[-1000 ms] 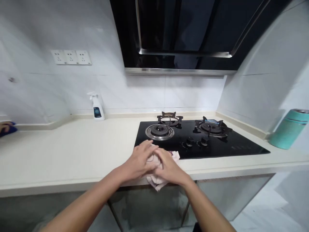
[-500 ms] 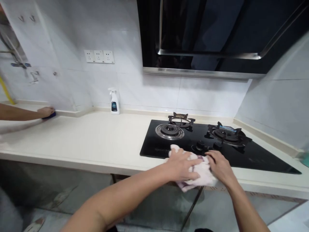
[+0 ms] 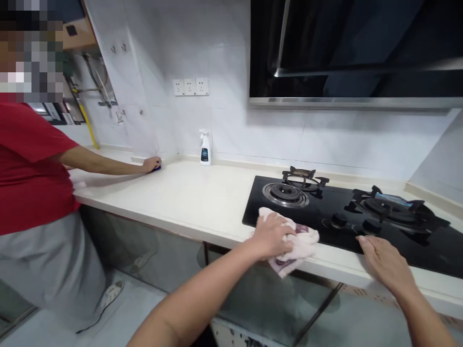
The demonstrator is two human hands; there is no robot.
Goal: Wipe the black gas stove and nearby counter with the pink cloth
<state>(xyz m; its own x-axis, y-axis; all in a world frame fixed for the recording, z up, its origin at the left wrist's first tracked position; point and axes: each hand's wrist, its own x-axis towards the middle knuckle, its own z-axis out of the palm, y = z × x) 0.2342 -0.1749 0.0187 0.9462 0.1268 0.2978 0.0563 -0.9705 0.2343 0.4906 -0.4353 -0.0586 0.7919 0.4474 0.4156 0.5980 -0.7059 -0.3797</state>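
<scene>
Head view: crumpled pale pink patterned cloth [image 3: 303,245]

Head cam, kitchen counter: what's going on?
The person's left hand grips a crumpled pale pink cloth at the front edge of a black glass gas hob. Their open right hand is beside it, fingers at that same edge. Further left, a co-worker in a red T-shirt has one hand on a small blue pad at the back of the cream countertop, near a white spray bottle.
</scene>
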